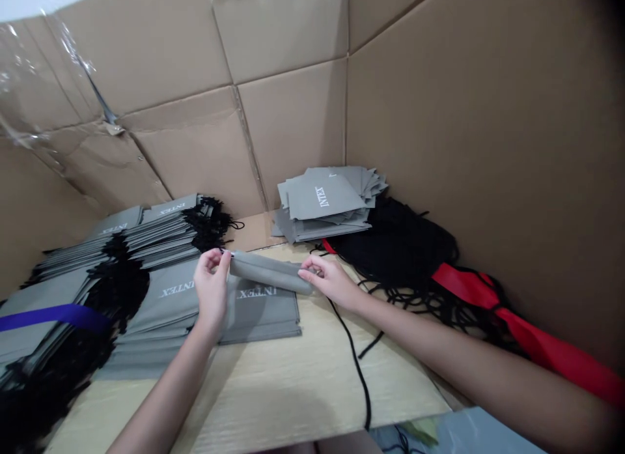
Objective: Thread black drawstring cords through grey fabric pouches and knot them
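Note:
A grey fabric pouch [268, 269] is stretched sideways between my two hands, above the table. My left hand [213, 281] pinches its left end, and my right hand [333, 282] pinches the right end. From beside the right hand a black cord [355, 356] trails down over the tabletop. Just below the held pouch lies another flat grey pouch [261, 317] printed INTEX, its print upside down to me. To its left, close to my left forearm, sits a pile of grey pouches [156, 311].
Stacks of pouches with black cord ends [161, 236] stand at the left, one crossed by a purple band [58, 317]. A loose grey pouch pile [327, 200] is at the back. Black cords [400, 239] and a red strip [537, 337] lie right. Cardboard walls [288, 122] surround the yellowish table [273, 389].

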`<act>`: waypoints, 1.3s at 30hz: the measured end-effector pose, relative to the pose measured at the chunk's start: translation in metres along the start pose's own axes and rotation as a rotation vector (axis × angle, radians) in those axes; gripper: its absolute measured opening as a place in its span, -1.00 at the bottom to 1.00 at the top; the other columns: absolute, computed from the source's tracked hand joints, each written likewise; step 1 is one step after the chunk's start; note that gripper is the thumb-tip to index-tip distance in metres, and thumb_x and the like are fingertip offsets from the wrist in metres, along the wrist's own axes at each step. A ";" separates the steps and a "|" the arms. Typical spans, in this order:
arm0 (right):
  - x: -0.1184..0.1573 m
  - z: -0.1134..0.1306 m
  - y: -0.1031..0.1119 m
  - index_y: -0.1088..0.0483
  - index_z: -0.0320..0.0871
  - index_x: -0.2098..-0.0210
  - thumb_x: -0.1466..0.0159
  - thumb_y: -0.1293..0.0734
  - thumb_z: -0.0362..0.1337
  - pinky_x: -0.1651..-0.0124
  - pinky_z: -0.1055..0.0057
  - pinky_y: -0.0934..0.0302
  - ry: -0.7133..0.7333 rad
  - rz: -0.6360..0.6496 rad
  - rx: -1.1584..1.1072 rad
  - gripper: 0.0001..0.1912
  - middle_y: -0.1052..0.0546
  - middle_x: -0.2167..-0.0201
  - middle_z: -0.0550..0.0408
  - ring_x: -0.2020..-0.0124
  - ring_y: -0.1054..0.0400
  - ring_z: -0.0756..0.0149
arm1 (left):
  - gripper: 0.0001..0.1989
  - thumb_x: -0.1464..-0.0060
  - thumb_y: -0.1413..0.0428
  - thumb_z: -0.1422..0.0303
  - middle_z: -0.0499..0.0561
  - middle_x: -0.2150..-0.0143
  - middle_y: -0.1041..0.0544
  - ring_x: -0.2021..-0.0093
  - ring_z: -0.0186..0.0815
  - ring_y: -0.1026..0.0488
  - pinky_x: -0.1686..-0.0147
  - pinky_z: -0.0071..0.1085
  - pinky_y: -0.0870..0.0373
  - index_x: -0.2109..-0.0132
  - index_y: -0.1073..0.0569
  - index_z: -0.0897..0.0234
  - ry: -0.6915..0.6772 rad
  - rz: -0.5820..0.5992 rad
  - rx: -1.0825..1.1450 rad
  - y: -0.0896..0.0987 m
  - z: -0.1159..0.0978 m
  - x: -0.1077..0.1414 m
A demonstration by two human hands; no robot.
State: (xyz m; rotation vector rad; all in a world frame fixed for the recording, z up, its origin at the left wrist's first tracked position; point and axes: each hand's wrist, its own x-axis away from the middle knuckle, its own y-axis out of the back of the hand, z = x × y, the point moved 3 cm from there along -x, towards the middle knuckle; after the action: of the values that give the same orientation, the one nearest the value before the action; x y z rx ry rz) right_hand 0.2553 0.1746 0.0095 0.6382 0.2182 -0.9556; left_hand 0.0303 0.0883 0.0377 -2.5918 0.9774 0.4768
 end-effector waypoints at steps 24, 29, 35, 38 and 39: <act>-0.008 -0.020 0.001 -0.28 -0.14 0.40 -0.15 -0.28 -0.04 0.37 0.44 -0.16 -0.084 -0.048 -0.232 -0.72 -0.38 0.51 0.20 0.44 -0.28 0.36 | -0.85 -0.14 0.04 0.38 0.06 0.31 -0.43 0.21 -0.18 -0.27 0.14 -0.23 -0.16 0.31 -0.42 0.23 -0.957 1.076 -0.876 -0.079 -0.056 0.112; -0.006 -0.014 0.004 -0.30 -0.15 0.41 -0.14 -0.30 -0.08 0.32 0.43 -0.16 -0.080 -0.060 -0.214 -0.75 -0.38 0.48 0.19 0.40 -0.27 0.36 | -0.61 -0.05 -0.04 0.03 0.12 0.24 -0.45 0.11 -0.10 -0.27 0.06 -0.13 -0.14 0.28 -0.43 0.30 -0.900 1.237 -0.962 -0.105 -0.037 0.163; -0.008 -0.016 0.005 -0.31 -0.15 0.40 -0.13 -0.30 -0.07 0.32 0.42 -0.17 -0.089 -0.050 -0.197 -0.74 -0.41 0.47 0.17 0.39 -0.29 0.34 | -0.79 -0.19 0.07 0.36 0.18 0.17 -0.44 0.04 -0.07 -0.27 0.03 -0.05 -0.15 0.18 -0.43 0.33 -0.916 1.296 -1.058 -0.113 -0.027 0.173; -0.008 -0.019 0.005 -0.30 -0.15 0.42 -0.14 -0.30 -0.07 0.36 0.44 -0.16 -0.087 -0.030 -0.183 -0.74 -0.39 0.51 0.19 0.42 -0.27 0.35 | -0.81 -0.19 0.06 0.34 0.14 0.17 -0.44 0.04 -0.13 -0.29 0.05 -0.16 -0.23 0.25 -0.43 0.28 -0.604 1.463 -0.772 -0.106 -0.042 0.167; -0.008 -0.020 0.005 -0.30 -0.15 0.43 -0.14 -0.30 -0.07 0.36 0.44 -0.15 -0.085 -0.025 -0.177 -0.74 -0.39 0.51 0.19 0.43 -0.27 0.36 | -0.80 -0.20 0.07 0.32 0.11 0.16 -0.44 0.04 -0.18 -0.30 0.05 -0.22 -0.26 0.29 -0.42 0.25 -0.437 1.520 -0.582 -0.102 -0.048 0.163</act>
State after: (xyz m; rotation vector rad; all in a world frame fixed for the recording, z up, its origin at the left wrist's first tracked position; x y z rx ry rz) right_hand 0.2564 0.1942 -0.0010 0.4326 0.2322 -0.9731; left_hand 0.2245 0.0480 0.0315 -1.3600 2.7082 1.7213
